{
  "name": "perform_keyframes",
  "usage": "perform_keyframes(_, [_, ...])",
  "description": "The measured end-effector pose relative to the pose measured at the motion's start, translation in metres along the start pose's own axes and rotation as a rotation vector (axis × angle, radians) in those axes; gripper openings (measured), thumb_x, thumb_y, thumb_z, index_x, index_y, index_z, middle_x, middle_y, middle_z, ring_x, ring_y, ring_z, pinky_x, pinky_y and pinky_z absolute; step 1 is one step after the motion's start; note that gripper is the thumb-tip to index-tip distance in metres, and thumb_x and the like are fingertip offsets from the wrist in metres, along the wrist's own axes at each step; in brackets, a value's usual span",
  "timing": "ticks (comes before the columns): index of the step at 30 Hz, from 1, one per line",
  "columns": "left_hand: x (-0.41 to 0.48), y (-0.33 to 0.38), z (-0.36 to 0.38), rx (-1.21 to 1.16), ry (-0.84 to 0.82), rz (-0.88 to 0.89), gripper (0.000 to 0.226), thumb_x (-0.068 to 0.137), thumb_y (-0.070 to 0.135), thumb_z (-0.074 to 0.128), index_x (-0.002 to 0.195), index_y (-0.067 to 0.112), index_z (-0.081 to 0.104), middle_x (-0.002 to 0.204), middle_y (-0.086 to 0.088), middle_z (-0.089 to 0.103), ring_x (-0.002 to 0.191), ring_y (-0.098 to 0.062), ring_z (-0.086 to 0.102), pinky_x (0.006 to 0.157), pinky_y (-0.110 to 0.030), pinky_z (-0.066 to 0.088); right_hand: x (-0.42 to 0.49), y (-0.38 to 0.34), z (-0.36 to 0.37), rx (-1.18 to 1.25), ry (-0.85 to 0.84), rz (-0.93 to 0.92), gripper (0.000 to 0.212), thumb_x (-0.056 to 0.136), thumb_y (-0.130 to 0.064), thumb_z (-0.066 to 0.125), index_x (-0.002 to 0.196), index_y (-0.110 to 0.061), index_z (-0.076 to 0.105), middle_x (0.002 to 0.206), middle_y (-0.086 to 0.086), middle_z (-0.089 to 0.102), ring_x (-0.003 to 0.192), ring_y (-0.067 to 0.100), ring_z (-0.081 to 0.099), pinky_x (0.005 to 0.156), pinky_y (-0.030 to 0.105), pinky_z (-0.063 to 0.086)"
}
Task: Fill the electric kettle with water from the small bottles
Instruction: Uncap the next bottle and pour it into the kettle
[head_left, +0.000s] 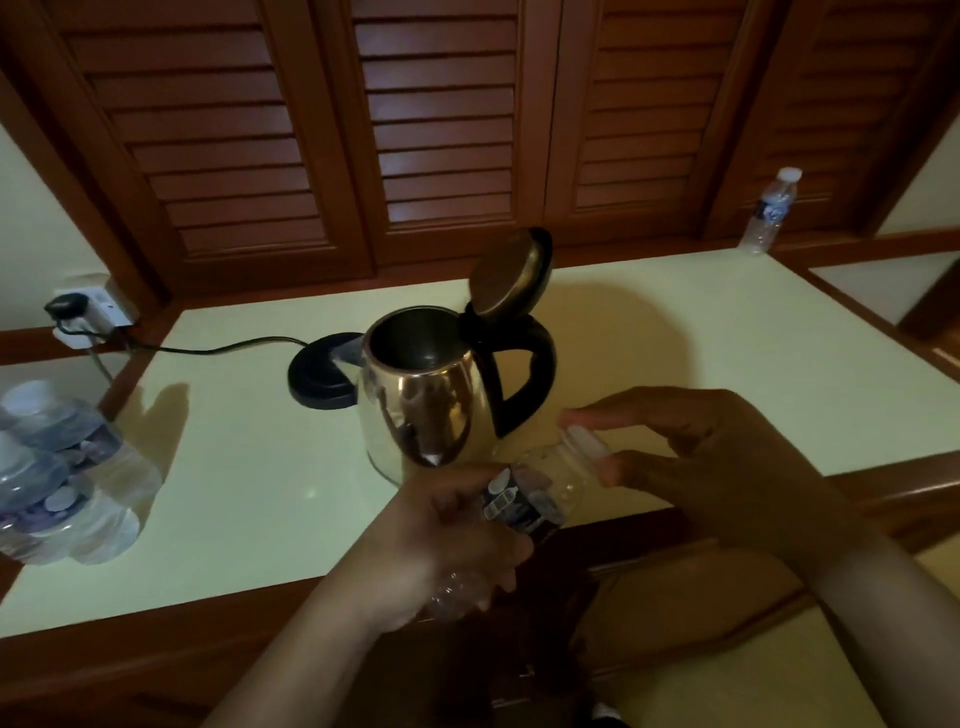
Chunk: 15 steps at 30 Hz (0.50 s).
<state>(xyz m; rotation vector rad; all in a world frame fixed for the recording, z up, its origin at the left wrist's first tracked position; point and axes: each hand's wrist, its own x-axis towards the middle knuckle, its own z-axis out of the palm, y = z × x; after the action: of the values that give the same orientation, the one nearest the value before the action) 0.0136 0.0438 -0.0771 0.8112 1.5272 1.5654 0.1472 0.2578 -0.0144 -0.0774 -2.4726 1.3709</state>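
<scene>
Head view: left fingers gripped the tilted bottle, just beside the kettle on the bench, lid up. Right fingers pinched the cap. Step looked like uncapping; next needed the cap off and the neck over the kettle mouth.

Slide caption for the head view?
Left hand holds a small bottle, right hand pinches its cap beside the open kettle.

A hotel-like room, it seems.
Dark louvred wooden shutters stand behind the shiny steel electric kettle on the cream wood-edged counter; a wrapped pack of small water bottles sits left.
</scene>
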Motion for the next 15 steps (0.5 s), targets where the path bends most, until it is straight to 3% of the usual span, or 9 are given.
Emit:
perform_keyframes(3, [0.027, -0.005, 0.02, -0.269, -0.115, -0.134, 0.036, 0.064, 0.017, 0.082, 0.097, 0.003, 0.08, 0.066, -0.024, 0.066, 0.044, -0.025, 0.062, 0.041, -0.021, 0.042, -0.004, 0.005, -0.029, -0.062, -0.015, 0.002, 0.038, 0.081, -0.035, 0.068, 0.118, -0.035, 0.073, 0.116, -0.026, 0.072, 0.114, -0.006, 0.065, 0.093, 0.007, 0.046])
perform_keyframes(6, [0.061, -0.01, 0.04, -0.451, -0.295, -0.217, 0.074, 0.065, 0.023, 0.091, 0.119, -0.019, 0.061, 0.086, -0.029, 0.066, 0.048, -0.026, 0.065, 0.039, -0.026, 0.038, -0.003, 0.015, -0.06, -0.199, -0.03, 0.008, 0.038, 0.081, -0.039, 0.065, 0.119, -0.044, 0.071, 0.116, -0.034, 0.069, 0.114, -0.012, 0.061, 0.096, 0.006, 0.043])
perform_keyframes(8, [0.088, -0.013, 0.056, -0.585, -0.441, -0.3, 0.081, 0.068, 0.025, 0.089, 0.13, -0.015, 0.054, 0.087, -0.028, 0.068, 0.048, -0.027, 0.068, 0.039, -0.025, 0.045, 0.002, 0.024, -0.083, -0.239, -0.035, 0.014, 0.037, 0.08, -0.041, 0.063, 0.116, -0.047, 0.07, 0.115, -0.039, 0.067, 0.114, -0.014, 0.059, 0.096, 0.004, 0.041])
perform_keyframes(12, [0.142, -0.007, 0.088, -0.709, -0.698, -0.353, 0.06, 0.081, 0.029, 0.079, 0.13, -0.001, 0.063, 0.092, -0.017, 0.076, 0.057, -0.024, 0.076, 0.042, -0.024, 0.053, 0.015, 0.047, -0.134, -0.322, -0.04, -0.026, 0.03, 0.084, -0.048, 0.065, 0.112, -0.045, 0.07, 0.113, -0.032, 0.07, 0.113, -0.012, 0.06, 0.096, 0.005, 0.042])
perform_keyframes(15, [0.18, 0.002, 0.111, -0.633, -0.733, -0.336, 0.059, 0.08, 0.031, 0.077, 0.128, -0.001, 0.065, 0.085, -0.016, 0.075, 0.057, -0.022, 0.074, 0.042, -0.025, 0.05, 0.022, 0.064, -0.17, -0.465, -0.026, -0.191, 0.016, 0.096, -0.049, 0.057, 0.1, -0.037, 0.067, 0.098, -0.018, 0.069, 0.097, 0.003, 0.065, 0.079, 0.009, 0.047])
